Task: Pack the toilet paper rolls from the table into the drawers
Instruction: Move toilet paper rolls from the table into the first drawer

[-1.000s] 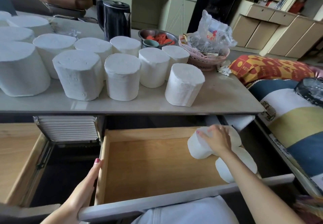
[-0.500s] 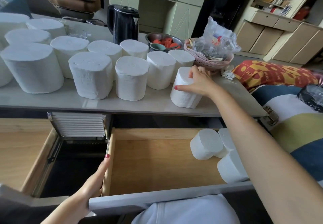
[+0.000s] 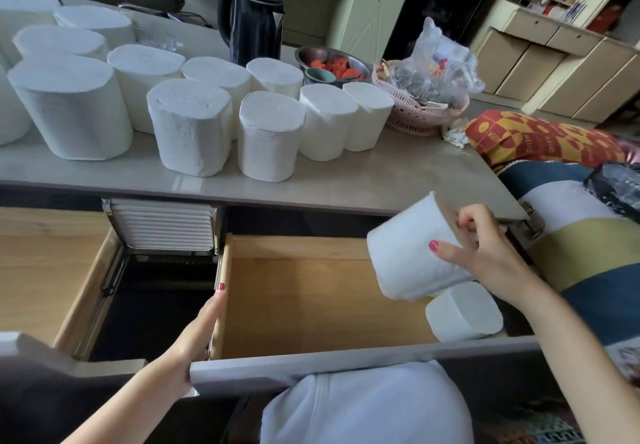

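Toilet paper rolls (image 3: pixel 188 128), white, coreless and squat, stand upright in rows on the grey stone-look table (image 3: pixel 398 180), filling its left and middle, their flat ends facing up and their axes vertical; no print or label shows on any of them. Below the table's left end a light wooden drawer (image 3: pixel 41 263) is pulled out. Beside it, under the tabletop, hangs a white ribbed panel in a metal frame (image 3: pixel 161 224).

Further right, the left hand (image 3: pixel 194 343) rests along the left wall of the open wooden drawer with a grey front (image 3: pixel 311 305), fingers together and laid flat on the wall's top edge, thumb tucked under the grey front's corner. Behind the rows stands a black electric kettle (image 3: pixel 251 23), then a steel bowl of red pieces (image 3: pixel 334 63) and a pink plastic basket holding clear wrappers (image 3: pixel 420 108).

At the right end of this drawer a white roll lying in the drawer (image 3: pixel 464 310) sits against the front, one flat end facing up toward the camera. Above it the right hand (image 3: pixel 485 246) grips the held white roll (image 3: pixel 414 249), thumb on its side and fingers curled over the far end; this roll is tilted, its axis running from upper right down to lower left, just under the table's edge. Far right lies a red-and-yellow patterned cushion (image 3: pixel 540 140) with lettering too warped to read.
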